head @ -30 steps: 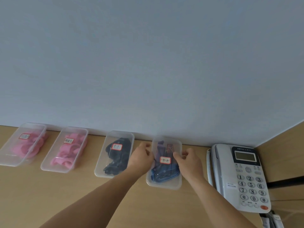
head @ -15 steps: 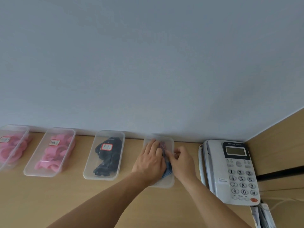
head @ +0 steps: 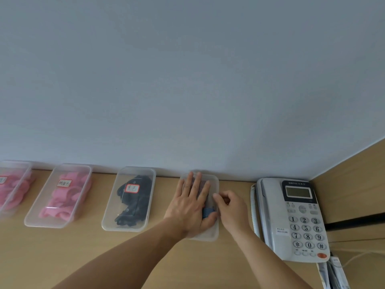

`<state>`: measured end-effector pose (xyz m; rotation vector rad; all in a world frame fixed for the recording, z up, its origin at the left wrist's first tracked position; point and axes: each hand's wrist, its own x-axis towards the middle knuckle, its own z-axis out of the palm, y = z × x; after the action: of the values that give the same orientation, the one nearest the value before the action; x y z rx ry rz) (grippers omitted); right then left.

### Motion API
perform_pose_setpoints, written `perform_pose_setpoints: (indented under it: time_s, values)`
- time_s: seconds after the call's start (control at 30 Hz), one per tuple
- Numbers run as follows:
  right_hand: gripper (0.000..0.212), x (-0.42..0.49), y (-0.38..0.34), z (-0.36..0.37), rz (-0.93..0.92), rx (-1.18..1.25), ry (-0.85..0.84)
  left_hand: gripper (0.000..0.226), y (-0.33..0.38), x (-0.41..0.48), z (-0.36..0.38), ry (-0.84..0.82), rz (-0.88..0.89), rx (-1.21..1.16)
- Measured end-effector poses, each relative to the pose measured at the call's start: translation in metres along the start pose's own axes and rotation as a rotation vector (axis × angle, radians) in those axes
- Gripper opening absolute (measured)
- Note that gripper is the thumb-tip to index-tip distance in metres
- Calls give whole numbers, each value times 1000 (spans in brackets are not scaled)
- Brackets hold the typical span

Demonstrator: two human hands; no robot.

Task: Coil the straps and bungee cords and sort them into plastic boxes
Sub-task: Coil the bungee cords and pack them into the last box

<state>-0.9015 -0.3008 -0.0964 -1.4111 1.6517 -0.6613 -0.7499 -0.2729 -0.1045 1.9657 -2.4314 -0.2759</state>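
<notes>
Several clear lidded plastic boxes stand in a row against the wall. The rightmost box holds blue cords, mostly hidden. My left hand lies flat on its lid with fingers spread straight. My right hand is at the box's right edge with fingers curled, pinching the lid's rim. To the left, a box holds black straps under a red-bordered label. Further left, a box holds pink coils, and another pink-filled box sits at the frame's left edge.
A grey desk telephone stands just right of the rightmost box, beside a wooden side panel. Cables and papers lie below the phone. The wooden desk extends toward me; the wall is right behind the boxes.
My left hand moved from the box's left side onto its lid and flattened there. The right hand stayed at the right edge. The view shifted left, so the boxes sit further right.
</notes>
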Motion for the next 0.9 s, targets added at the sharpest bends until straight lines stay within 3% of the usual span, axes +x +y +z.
perform_pose_setpoints:
  time_s: [0.17, 0.47, 0.77, 0.9]
  values:
    - [9, 1, 1, 0, 0, 18, 2, 82, 2, 2, 0, -2, 18, 14]
    - [32, 23, -15, -7, 205, 201, -71, 78, 1, 2, 1, 6, 37, 42]
    - [26, 42, -28, -2, 254, 216, -57, 78, 3, 4, -3, 1, -21, 25]
    - [16, 9, -15, -5, 253, 367, -91, 66, 3, 3, -8, -12, -35, 2]
